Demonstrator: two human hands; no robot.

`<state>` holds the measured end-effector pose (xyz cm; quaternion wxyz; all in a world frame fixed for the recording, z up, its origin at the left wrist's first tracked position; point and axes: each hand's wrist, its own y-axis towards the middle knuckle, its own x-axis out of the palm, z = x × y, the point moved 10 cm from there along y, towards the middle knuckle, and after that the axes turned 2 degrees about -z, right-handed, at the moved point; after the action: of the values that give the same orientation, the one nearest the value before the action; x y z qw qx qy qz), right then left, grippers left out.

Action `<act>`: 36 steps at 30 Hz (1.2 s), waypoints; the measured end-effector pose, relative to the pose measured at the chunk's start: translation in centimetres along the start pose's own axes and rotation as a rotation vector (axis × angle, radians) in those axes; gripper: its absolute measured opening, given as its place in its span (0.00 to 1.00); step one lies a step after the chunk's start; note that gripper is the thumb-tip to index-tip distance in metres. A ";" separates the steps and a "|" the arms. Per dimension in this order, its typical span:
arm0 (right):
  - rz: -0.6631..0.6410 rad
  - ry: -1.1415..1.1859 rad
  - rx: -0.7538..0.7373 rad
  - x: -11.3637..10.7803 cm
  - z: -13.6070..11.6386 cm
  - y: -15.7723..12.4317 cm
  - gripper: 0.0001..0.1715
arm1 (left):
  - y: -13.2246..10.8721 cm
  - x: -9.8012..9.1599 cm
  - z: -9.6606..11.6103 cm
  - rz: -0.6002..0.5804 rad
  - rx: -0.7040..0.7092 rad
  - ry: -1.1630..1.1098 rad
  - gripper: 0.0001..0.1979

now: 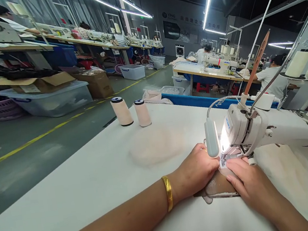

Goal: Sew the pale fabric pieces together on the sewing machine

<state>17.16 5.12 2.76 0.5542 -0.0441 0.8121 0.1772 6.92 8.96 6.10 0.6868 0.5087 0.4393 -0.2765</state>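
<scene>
A white sewing machine (280, 125) stands at the right, its lamp (211, 138) shining on the needle area. Under the presser foot lies a small piece of pale pink fabric (224, 171), mostly hidden by my fingers. My left hand (199, 168), a gold bangle at its wrist, is closed with curled fingertips on the fabric's left edge. From the right, my right hand (247, 177) pinches the fabric between thumb and fingers, just in front of the foot. Both hands rest close by the machine's metal bed plate (222, 188).
Two pale pink thread cones (121, 111) stand at the table's far edge. A blurred pale fabric pile (158, 145) lies left of the machine, more pale fabric (287, 170) to its right. An orange pencil-like stick (258, 60) rises from the machine head. Co-workers sit at other machines.
</scene>
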 end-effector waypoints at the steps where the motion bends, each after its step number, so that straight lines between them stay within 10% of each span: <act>1: 0.002 0.001 -0.001 0.0 0.0 0.0 0.15 | 0.0 0.0 0.0 -0.016 -0.004 -0.001 0.11; 13: 0.123 0.089 -0.266 -1.8 -3.5 -1.0 0.20 | -0.5 -1.3 1.8 -0.107 -0.113 0.019 0.11; 19: -0.048 0.015 -0.175 -0.4 -2.9 -0.8 0.16 | -1.1 -0.5 2.1 -0.172 -0.057 -0.179 0.08; 36: -0.021 -0.104 -0.128 -0.5 -1.5 -1.0 0.15 | -1.5 -0.4 3.2 -0.049 0.005 -0.133 0.12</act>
<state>16.29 3.62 3.44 0.5934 -0.0790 0.7687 0.2251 6.52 5.42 6.07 0.7062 0.4800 0.4043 -0.3276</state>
